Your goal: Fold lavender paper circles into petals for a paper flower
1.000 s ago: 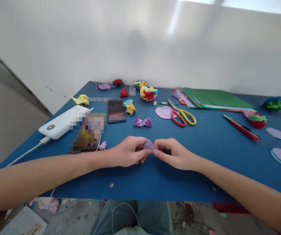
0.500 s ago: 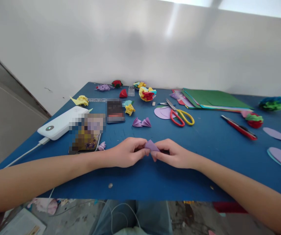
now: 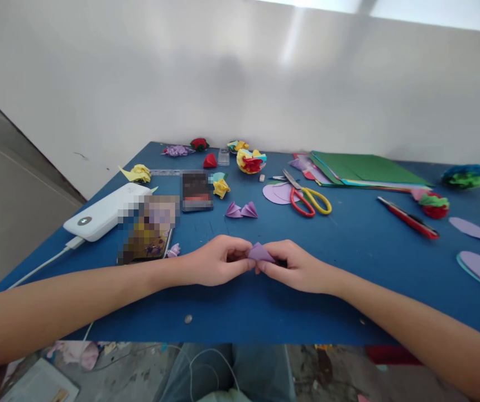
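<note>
A small folded purple paper piece point(image 3: 259, 253) sits between my two hands, just above the blue table point(image 3: 349, 279). My left hand point(image 3: 219, 261) pinches its left side with curled fingers. My right hand point(image 3: 294, 267) pinches its right side, fingers closed over it. Both hands rest near the table's front middle. Two finished purple folded cones point(image 3: 240, 210) lie on the table a little beyond my hands.
Red-and-yellow scissors point(image 3: 309, 200) lie on purple paper circles point(image 3: 279, 192). A stack of coloured paper sheets point(image 3: 361, 169) and a red cutter point(image 3: 409, 218) are at the right. A white power bank point(image 3: 106, 211), a phone point(image 3: 148, 237) and crumpled paper flowers point(image 3: 252, 160) are at the left and back.
The purple piece has turned slightly between my fingers and my hands have drawn a little closer together. Nothing else on the table has moved.
</note>
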`<state>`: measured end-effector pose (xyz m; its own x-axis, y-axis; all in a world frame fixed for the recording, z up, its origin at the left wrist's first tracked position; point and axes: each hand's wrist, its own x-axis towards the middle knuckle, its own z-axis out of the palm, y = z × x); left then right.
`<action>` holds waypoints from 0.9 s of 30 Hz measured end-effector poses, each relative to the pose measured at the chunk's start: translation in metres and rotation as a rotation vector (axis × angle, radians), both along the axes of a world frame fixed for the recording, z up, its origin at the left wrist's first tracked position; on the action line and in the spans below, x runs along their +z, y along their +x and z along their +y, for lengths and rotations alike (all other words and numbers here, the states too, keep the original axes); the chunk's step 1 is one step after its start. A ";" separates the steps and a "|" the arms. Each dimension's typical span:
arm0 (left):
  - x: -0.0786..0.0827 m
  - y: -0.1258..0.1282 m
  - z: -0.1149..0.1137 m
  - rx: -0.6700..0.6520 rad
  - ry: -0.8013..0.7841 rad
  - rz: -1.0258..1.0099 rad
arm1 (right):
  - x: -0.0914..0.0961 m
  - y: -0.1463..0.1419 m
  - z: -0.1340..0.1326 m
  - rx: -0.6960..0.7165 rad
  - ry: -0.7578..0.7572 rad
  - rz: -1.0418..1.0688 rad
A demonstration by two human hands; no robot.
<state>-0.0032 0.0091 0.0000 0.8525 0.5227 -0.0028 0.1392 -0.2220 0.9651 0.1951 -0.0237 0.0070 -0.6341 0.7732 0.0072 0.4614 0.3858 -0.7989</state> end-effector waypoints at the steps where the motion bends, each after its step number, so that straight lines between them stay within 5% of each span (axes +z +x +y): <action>1: -0.001 0.000 0.000 0.010 -0.009 0.005 | 0.000 -0.001 -0.001 -0.015 0.029 0.002; 8: 0.003 0.001 0.001 0.034 -0.056 0.034 | -0.005 -0.001 0.002 -0.089 0.089 -0.003; 16: 0.001 -0.002 -0.001 0.038 0.132 0.106 | -0.001 -0.002 0.002 -0.105 0.051 0.005; 27: 0.002 0.001 -0.001 0.125 0.125 0.106 | -0.004 0.000 0.002 -0.157 0.112 -0.018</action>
